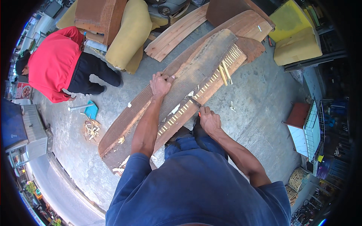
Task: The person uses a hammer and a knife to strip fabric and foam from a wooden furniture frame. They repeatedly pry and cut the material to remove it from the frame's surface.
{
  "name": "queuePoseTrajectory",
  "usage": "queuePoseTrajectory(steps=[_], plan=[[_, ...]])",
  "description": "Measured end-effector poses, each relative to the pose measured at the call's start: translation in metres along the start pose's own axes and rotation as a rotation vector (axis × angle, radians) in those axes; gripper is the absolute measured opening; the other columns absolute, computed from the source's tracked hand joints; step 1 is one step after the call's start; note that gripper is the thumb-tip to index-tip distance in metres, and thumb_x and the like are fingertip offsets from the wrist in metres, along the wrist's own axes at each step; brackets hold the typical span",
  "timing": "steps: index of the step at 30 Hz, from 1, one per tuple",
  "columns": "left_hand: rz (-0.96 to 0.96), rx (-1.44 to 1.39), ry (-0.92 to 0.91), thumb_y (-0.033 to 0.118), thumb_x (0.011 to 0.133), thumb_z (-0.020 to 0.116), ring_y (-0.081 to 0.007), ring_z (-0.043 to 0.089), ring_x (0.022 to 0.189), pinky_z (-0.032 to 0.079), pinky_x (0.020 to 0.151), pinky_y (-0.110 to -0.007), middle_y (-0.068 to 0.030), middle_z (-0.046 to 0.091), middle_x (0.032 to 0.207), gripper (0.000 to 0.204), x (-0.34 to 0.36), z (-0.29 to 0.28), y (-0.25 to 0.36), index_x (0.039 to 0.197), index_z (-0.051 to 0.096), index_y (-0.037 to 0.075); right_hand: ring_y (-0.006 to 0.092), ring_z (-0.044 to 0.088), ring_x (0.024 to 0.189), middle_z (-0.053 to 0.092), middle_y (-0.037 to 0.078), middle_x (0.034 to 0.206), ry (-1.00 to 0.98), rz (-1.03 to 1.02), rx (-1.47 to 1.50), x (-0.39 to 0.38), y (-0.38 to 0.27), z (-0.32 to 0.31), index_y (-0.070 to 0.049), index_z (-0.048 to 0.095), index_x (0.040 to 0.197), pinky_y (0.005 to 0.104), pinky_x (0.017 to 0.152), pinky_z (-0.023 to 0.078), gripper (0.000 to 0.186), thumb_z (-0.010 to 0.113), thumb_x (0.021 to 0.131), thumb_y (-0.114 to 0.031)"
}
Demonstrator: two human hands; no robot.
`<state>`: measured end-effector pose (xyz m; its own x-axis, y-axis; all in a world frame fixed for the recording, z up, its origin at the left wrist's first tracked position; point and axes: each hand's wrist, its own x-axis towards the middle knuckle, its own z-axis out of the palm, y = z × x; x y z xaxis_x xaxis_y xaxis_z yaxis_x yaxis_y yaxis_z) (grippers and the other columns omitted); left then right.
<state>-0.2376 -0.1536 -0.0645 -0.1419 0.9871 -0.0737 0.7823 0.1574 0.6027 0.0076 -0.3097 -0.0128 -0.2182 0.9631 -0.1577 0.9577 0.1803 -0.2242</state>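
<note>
A long curved furniture frame, part bare wood and part ribbed brown fabric, lies diagonally in front of me. My left hand rests on the fabric cover, thumb out and fingers curled over a fold. In my right hand is a knife with a dark blade and an orange handle. Its blade meets the frame's near edge, where a row of short pale yellow strips runs along the wood. Two loose yellow strips stick out farther up that edge. Torn white bits cling beside the blade.
A person in a red top bends over at the left, near a blue dustpan and a pile of scraps. Foam rolls and a wooden board lie beyond the frame. Yellow foam and a wire rack stand at right.
</note>
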Motion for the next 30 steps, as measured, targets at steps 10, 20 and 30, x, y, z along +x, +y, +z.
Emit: queuePoseTrajectory(steps=[10, 20, 30], plan=[[0.08, -0.19, 0.069, 0.04, 0.091, 0.072, -0.0367, 0.052, 0.13, 0.038, 0.111, -0.052, -0.0189, 0.059, 0.14, 0.046, -0.004, -0.004, -0.014, 0.122, 0.071, 0.006, 0.0483, 0.066, 0.098, 0.066, 0.027, 0.097, 0.021, 0.298, 0.786, -0.001, 0.012, -0.003, 0.0, 0.061, 0.121, 0.0522, 0.084, 0.051, 0.031, 0.058, 0.102, -0.024], [-0.381, -1.08, 0.07, 0.04, 0.108, 0.053, -0.0277, 0.07, 0.096, 0.053, 0.086, -0.044, -0.0101, 0.072, 0.08, 0.039, -0.133, -0.045, 0.061, 0.11, 0.061, 0.002, 0.0435, 0.056, 0.117, 0.058, 0.026, 0.121, -0.242, -0.346, 0.772, 0.063, 0.001, -0.089, 0.003, 0.048, 0.142, 0.0495, 0.101, 0.045, 0.064, 0.071, 0.092, -0.028], [-0.203, 0.165, 0.161, 0.046, 0.094, 0.07, -0.0425, 0.07, 0.098, 0.056, 0.078, -0.058, -0.0188, 0.063, 0.114, 0.047, -0.074, -0.031, 0.036, 0.115, 0.06, 0.005, 0.054, 0.063, 0.111, 0.057, 0.033, 0.128, -0.089, 0.309, 0.102, 0.162, 0.155, -0.07, 0.003, 0.05, 0.137, 0.0537, 0.097, 0.052, 0.06, 0.067, 0.09, -0.029]])
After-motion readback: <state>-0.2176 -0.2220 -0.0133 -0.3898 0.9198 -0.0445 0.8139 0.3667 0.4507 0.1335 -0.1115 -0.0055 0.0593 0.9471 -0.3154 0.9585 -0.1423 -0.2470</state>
